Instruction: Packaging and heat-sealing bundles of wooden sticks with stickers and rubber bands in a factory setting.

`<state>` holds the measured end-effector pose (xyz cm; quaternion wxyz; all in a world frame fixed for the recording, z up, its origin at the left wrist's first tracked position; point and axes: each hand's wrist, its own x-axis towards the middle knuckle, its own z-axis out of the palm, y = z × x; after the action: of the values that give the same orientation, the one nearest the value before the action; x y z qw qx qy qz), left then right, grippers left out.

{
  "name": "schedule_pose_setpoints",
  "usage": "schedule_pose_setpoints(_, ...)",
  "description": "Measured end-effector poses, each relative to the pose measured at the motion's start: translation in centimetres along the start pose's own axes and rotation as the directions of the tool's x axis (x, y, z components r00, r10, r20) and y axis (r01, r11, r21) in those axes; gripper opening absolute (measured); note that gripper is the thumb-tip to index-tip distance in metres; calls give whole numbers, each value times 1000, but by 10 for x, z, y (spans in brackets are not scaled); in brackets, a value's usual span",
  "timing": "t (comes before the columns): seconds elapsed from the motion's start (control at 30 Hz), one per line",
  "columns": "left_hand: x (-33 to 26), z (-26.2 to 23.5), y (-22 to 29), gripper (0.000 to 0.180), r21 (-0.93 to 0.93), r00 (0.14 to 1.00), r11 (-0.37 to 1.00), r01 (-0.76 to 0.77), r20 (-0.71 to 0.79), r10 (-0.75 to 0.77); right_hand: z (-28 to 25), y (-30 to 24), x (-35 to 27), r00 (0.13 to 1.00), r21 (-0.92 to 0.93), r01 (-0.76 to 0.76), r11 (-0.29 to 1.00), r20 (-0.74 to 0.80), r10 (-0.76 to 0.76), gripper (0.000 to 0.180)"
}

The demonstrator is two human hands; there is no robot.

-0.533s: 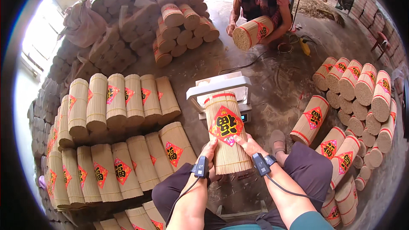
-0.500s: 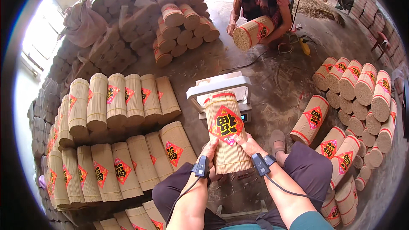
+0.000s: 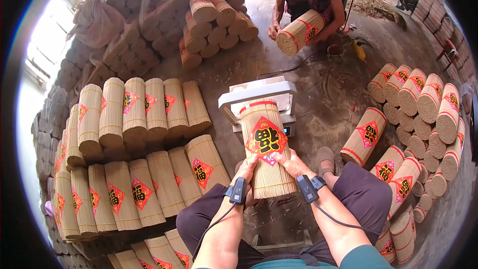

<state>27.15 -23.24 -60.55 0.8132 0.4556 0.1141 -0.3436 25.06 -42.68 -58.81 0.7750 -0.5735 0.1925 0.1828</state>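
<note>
A thick cylindrical bundle of thin tan sticks (image 3: 271, 179) is held between my two hands, its far end tilted up toward the scale. It has red bands near the far end, a thin yellow band near the close end and a red diamond label. My left hand (image 3: 247, 167) grips its left side, my right hand (image 3: 294, 164) its right side, thumbs on the front. Fingers behind the bundle are hidden. Just beyond it stands a white scale (image 3: 264, 89) with a raised bar and a small lit display, partly covered by the bundle.
Rows of labelled stick bundles (image 3: 117, 194) lie at my left. More bundles with red bands (image 3: 418, 92) are stacked at the right, one lying apart (image 3: 363, 137). Across from me a person (image 3: 318, 0) crouches, holding another bundle (image 3: 300, 32). Further piles (image 3: 214, 30) stand behind.
The view has shifted slightly, so the left rows sit higher in the picture. Both hands keep hold of the bundle, which stays in front of the scale.
</note>
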Motion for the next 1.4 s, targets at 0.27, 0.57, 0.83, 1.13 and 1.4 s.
schedule_pose_setpoints(0.27, -1, -4, 2, 63, 7, 999, 999, -32, -6, 32, 8, -13, -12, 1000, -6, -22, 1000, 6, 23, 97)
schedule_pose_setpoints(0.57, -14, 23, 12, 52, 23, 994, 998, -65, -89, 67, 3, -3, -11, 992, 140, 98, 985, 67, -108, 103)
schedule_pose_setpoints(0.83, 22, 33, 49, 65, -3, 992, 998, -61, -109, 61, 12, -70, 6, 988, 129, 142, 981, 49, -150, 84)
schedule_pose_setpoints(1.13, 78, 24, 77, 55, -16, 998, 999, -42, -46, 42, 4, -70, 79, 999, 89, 29, 996, -38, -25, 103)
schedule_pose_setpoints(1.4, 82, 20, 82, 57, 53, 998, 997, -47, -38, 49, 6, -69, 81, 999, 101, 31, 994, -40, -27, 105)
